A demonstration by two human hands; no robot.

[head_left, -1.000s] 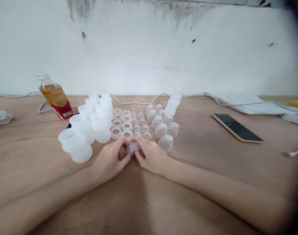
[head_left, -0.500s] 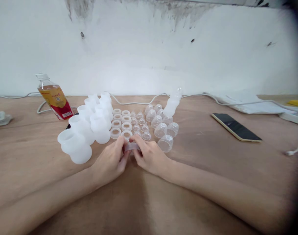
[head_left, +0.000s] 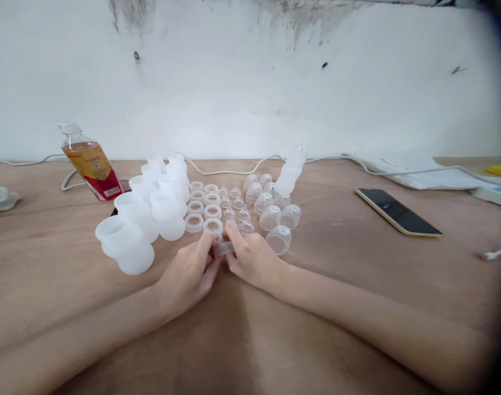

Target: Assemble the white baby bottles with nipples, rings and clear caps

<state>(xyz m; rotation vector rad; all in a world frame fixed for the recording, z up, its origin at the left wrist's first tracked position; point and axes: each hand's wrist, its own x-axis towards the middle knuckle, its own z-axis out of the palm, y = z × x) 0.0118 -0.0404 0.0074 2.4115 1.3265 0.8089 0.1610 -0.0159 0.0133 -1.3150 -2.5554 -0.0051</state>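
Note:
My left hand (head_left: 192, 266) and my right hand (head_left: 252, 255) are both closed on one translucent bottle collar ring (head_left: 224, 249), held between them just above the table. Something clear shows at the ring's top, perhaps a teat; my fingers partly hide it. Just beyond my hands lie two columns of loose collar rings (head_left: 193, 223). Beside them on the right stand clear bottle teats (head_left: 246, 227), and farther right several clear dome caps (head_left: 279, 240). Milky baby bottle bodies (head_left: 129, 247) stand in rows to the left of the rings.
A milky bottle with a teat on top (head_left: 290, 173) stands behind the caps. A drink bottle (head_left: 94, 170) is at the back left. A phone (head_left: 398, 213) lies to the right, near a white cable (head_left: 499, 241) and white sheets (head_left: 418, 173). The wall closes off the back.
My right fingers have shifted on the collar ring, uncovering more of its top. The ring has tilted and moved slightly right. The other parts stay in place.

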